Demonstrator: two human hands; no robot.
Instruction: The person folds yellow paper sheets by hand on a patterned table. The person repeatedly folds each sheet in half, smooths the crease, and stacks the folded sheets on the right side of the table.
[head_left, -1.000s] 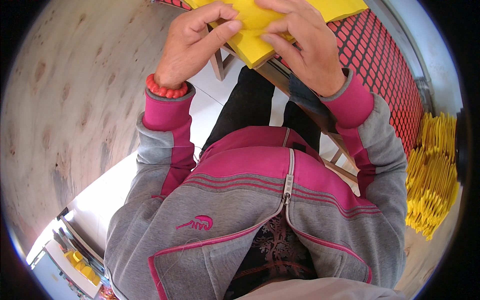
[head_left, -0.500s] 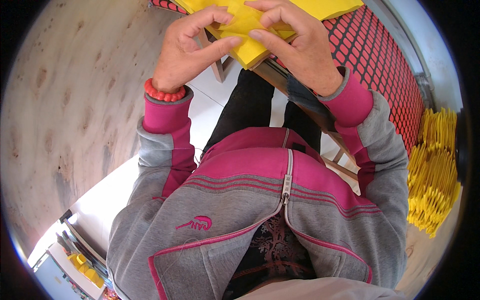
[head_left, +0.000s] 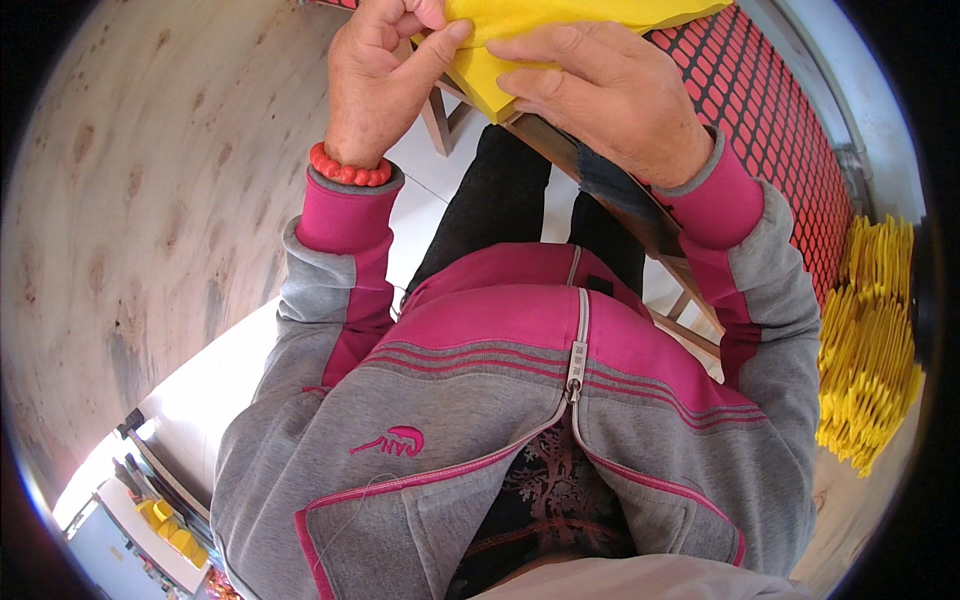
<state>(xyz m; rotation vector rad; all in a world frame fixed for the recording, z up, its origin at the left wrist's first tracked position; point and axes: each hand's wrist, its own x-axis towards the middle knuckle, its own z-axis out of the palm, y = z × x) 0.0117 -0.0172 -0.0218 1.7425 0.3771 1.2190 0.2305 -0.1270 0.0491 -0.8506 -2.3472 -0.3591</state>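
At the top of the view, yellow paper [head_left: 486, 82] lies in a stack at the table edge, and its upper part runs out of the picture. My left hand [head_left: 378, 85], with a red bead bracelet on the wrist, is closed in a pinch, thumb against forefinger, at the paper's left side. My right hand [head_left: 625, 105] lies over the paper's right part, fingers stretched out and flat, palm down. What lies under these fingers is hidden.
A red and black lattice-patterned cover [head_left: 760, 110] spreads over the table at right. Several folded yellow papers [head_left: 868, 345] stand in a thick row at far right. A wood-grain board [head_left: 170, 200] fills the left. Below are a wooden table leg [head_left: 437, 122] and a white floor.
Both hands were pinching folded yellow paper between them. My right hand has flattened over the paper, while my left has shifted slightly up and right, still pinching.
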